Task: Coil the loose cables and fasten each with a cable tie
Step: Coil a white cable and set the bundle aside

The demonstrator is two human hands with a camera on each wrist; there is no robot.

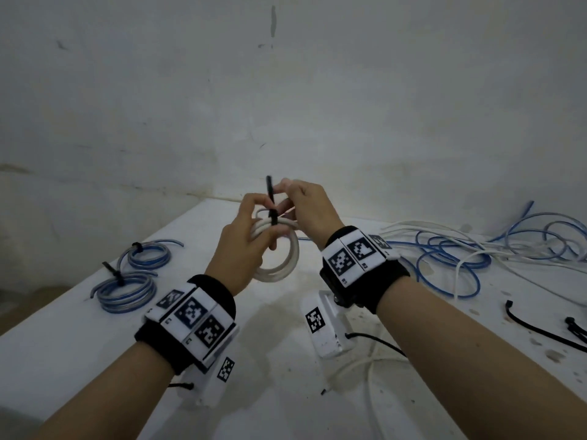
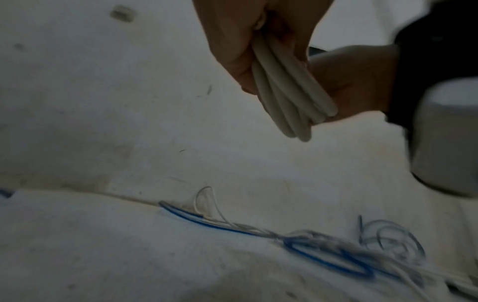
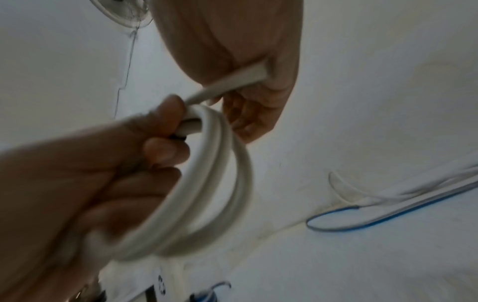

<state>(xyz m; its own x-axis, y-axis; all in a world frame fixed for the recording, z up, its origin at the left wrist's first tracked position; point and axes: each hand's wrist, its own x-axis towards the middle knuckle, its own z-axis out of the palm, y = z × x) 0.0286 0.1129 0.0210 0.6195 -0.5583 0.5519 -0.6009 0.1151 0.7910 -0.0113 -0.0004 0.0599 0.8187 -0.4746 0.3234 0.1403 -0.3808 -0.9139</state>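
I hold a white cable coil [image 1: 286, 265] above the white table [image 1: 79, 360], in the middle of the head view. A black cable tie [image 1: 272, 219] wraps the top of the coil, and its tail stands straight up. My left hand [image 1: 260, 217] grips the bundled strands [image 2: 284, 92] right at the tie. My right hand [image 1: 286, 198] holds the coil from the other side, its fingertips close to the tie's tail. In the right wrist view a white cable end [image 3: 232, 85] runs through the right hand's curled fingers. Whether those fingers also pinch the tail is hidden.
Two tied blue coils [image 1: 147, 255] [image 1: 127, 290] lie at the left. A tangle of loose blue and white cables [image 1: 460, 252] spreads over the right side. Spare black ties [image 1: 540, 328] lie at the right front. A white marker block [image 1: 324, 325] stands below my hands. A wall rises behind.
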